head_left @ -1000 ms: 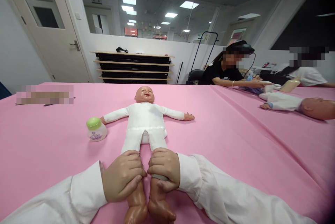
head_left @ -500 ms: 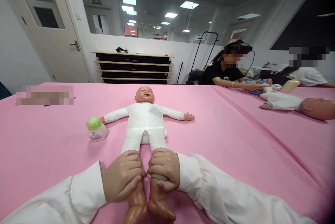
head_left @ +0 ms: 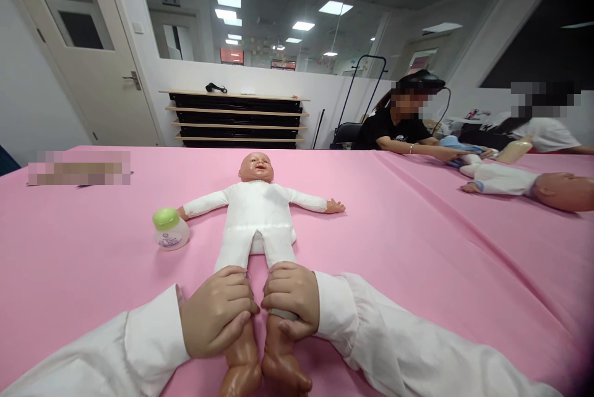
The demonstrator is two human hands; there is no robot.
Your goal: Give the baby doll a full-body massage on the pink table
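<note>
A baby doll (head_left: 260, 208) with a white cloth body lies on its back, its head away from me and its bare brown feet toward me. My left hand (head_left: 218, 310) is wrapped around the doll's leg on the left, near the knee. Around the other leg, at the same height, my right hand (head_left: 292, 299) is closed in the same way. Both palms are hidden under my fingers. Beside the doll's hand on the left stands a small clear jar (head_left: 171, 230) with a green lid.
A pink cloth (head_left: 394, 248) covers the table, with creases on the right. At the far right, a second doll (head_left: 524, 182) lies near a co-worker (head_left: 403, 122) in black and a bottle (head_left: 514, 151). Another person (head_left: 547, 128) sits behind. A blurred-out item (head_left: 78, 169) lies at the left.
My hands and the doll under them stay in place. At the right, the co-worker's hands have shifted on the blue cloth by the second doll.
</note>
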